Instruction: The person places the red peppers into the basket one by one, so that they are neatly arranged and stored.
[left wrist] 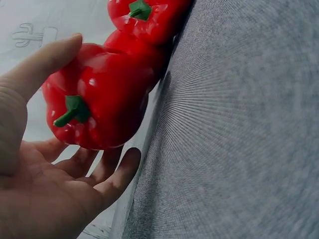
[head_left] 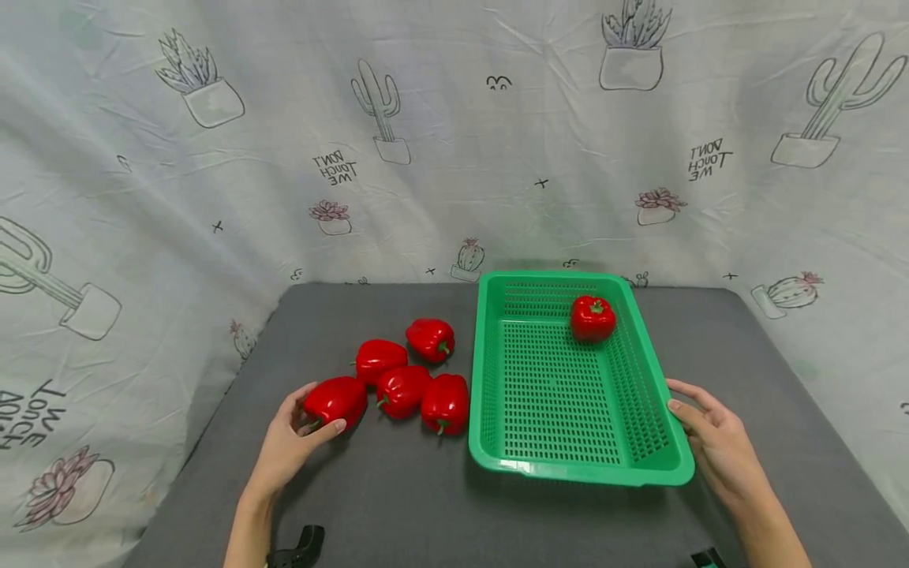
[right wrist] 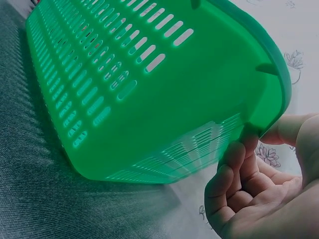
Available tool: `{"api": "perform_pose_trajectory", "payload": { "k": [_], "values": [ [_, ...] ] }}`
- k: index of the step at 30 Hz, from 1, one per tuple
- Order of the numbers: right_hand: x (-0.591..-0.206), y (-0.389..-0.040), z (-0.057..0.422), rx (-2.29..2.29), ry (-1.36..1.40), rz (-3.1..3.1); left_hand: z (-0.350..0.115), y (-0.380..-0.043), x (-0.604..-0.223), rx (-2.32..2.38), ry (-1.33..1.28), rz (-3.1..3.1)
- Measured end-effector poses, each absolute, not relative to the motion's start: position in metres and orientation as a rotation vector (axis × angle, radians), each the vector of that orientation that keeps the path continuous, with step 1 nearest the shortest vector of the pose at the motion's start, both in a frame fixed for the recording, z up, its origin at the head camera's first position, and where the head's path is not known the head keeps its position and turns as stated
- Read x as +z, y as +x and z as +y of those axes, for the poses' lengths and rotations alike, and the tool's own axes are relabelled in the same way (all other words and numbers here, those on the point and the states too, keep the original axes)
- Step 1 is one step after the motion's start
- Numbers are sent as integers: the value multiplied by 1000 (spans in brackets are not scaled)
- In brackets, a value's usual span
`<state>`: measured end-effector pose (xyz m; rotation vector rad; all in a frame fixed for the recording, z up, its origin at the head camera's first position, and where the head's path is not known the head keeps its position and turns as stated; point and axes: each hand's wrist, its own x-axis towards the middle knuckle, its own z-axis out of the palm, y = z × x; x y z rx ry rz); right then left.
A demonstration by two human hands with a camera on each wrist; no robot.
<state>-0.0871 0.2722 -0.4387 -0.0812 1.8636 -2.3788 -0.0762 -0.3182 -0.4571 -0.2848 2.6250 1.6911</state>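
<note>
My left hand (head_left: 286, 442) is around the leftmost red bell pepper (head_left: 337, 400), thumb on one side and fingers on the other. In the left wrist view, that pepper's green stem (left wrist: 74, 110) faces the palm, and the thumb (left wrist: 55, 55) lies against its skin. At the right, my right hand (head_left: 720, 442) grips the rim of a green plastic basket (head_left: 477, 394), the thumb over the edge. The right wrist view shows curled fingers (right wrist: 237, 172) under the rim. One red bell pepper (head_left: 592, 319) stands inside, near the basket's far right corner.
Several more red bell peppers lie bunched between the left hand and the basket, one (head_left: 445, 404) close to its left wall. The grey table (head_left: 398, 505) ends at a white cloth (head_left: 440, 118) printed with cacti. Wrist straps show at the bottom.
</note>
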Motion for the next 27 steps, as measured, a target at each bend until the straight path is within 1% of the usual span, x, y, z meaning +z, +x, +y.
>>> {"api": "perform_pose_trajectory", "payload": {
  "k": [27],
  "values": [
    [-442, -86, 272, -2387, -117, 1853, -317, -73, -458, 1832, -328, 2728]
  ]
}}
